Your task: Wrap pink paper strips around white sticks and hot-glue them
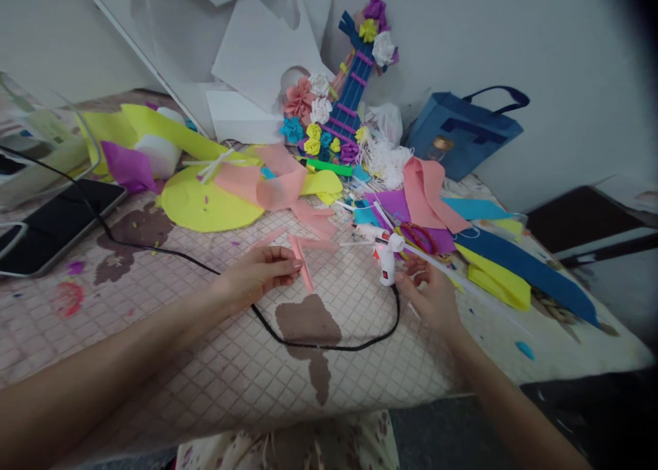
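My left hand (264, 275) is closed, pinching a narrow pink rolled strip (303, 263) between thumb and fingertips above the table. My right hand (429, 292) is beside a white glue gun (386, 264), its fingers slightly curled and apart. The thumb is close to the gun's handle; whether they touch I cannot tell. A red light glows on the gun, and a long clear glue stick (436, 259) runs from its back over my right fingers. More pink strips (314, 244) lie just beyond my left hand.
A flower-covered blue toy guitar (349, 96) leans at the back near a blue bag (462, 131). Yellow sheets (205, 203), purple scraps and red-handled scissors (419, 237) clutter the table. A black cord (329, 347) loops in front; a phone (56, 223) lies left.
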`<state>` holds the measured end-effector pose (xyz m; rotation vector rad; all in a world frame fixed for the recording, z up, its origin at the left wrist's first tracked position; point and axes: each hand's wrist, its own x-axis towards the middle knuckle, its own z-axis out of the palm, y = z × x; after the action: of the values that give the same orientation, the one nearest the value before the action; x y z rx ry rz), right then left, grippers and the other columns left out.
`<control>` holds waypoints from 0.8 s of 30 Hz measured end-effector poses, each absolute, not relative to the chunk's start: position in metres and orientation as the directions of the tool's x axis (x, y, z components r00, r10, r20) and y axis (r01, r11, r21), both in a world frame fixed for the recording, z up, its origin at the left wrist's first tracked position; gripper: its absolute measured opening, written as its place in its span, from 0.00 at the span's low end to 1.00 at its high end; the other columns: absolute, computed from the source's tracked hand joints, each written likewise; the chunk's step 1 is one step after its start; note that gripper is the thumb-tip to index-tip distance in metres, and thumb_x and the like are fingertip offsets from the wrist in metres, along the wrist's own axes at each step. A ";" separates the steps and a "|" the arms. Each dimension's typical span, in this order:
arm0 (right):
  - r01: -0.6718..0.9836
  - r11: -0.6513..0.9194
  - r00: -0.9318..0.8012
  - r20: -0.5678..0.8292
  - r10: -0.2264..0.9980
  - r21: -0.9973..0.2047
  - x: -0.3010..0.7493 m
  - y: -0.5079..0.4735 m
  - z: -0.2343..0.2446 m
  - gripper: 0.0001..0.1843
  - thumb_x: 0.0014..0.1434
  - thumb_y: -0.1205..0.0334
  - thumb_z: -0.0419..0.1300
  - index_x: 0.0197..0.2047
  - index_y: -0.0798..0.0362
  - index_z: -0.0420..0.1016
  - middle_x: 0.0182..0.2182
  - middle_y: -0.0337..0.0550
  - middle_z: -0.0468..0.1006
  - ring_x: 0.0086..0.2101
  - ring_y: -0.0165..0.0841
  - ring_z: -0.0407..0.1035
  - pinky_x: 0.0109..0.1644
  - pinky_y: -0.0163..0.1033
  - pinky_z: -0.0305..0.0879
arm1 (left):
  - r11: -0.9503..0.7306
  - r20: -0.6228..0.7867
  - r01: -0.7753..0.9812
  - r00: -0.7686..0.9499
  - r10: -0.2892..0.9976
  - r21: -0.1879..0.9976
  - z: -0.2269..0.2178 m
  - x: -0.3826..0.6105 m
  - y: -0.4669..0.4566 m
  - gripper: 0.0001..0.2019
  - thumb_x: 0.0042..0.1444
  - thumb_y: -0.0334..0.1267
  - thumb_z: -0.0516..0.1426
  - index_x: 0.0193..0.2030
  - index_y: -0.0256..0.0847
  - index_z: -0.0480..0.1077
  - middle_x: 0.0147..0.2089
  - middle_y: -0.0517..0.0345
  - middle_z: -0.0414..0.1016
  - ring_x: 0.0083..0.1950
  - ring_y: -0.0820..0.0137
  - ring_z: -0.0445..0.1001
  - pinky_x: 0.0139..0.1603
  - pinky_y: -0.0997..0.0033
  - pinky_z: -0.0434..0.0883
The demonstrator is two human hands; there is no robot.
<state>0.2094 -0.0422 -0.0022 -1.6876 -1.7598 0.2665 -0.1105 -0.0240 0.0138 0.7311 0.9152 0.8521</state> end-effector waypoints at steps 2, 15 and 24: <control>0.775 0.147 -0.001 0.231 0.973 -0.615 0.207 -0.028 -0.002 0.18 0.55 0.48 0.59 0.41 0.54 0.70 0.33 0.43 0.74 0.26 0.31 0.66 0.30 0.39 0.62 | 0.491 -0.382 -0.294 0.358 0.852 0.820 0.013 -0.111 -0.024 0.10 0.41 0.34 0.68 0.28 0.34 0.73 0.27 0.59 0.73 0.28 0.78 0.70 0.32 0.78 0.69; 0.600 0.087 0.036 0.135 0.990 -0.796 0.174 -0.003 0.009 0.18 0.54 0.49 0.58 0.23 0.54 0.68 0.16 0.36 0.64 0.19 0.27 0.57 0.20 0.33 0.52 | 0.446 -0.337 -0.260 0.373 0.864 0.856 0.012 -0.116 -0.021 0.08 0.43 0.35 0.67 0.27 0.36 0.73 0.27 0.60 0.74 0.27 0.78 0.70 0.30 0.78 0.69; 0.531 0.278 -0.258 0.160 0.953 -0.801 0.152 -0.044 0.040 0.12 0.57 0.53 0.57 0.38 0.52 0.74 0.22 0.38 0.71 0.22 0.32 0.65 0.26 0.37 0.62 | 0.441 -0.367 -0.163 0.346 0.863 0.883 0.017 -0.117 -0.017 0.08 0.40 0.35 0.68 0.25 0.35 0.74 0.24 0.60 0.73 0.24 0.79 0.68 0.29 0.78 0.65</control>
<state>0.1524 -0.0443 0.0398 -1.3330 -1.8983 0.8288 -0.1170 -0.0175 0.0166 0.8644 0.9890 0.7855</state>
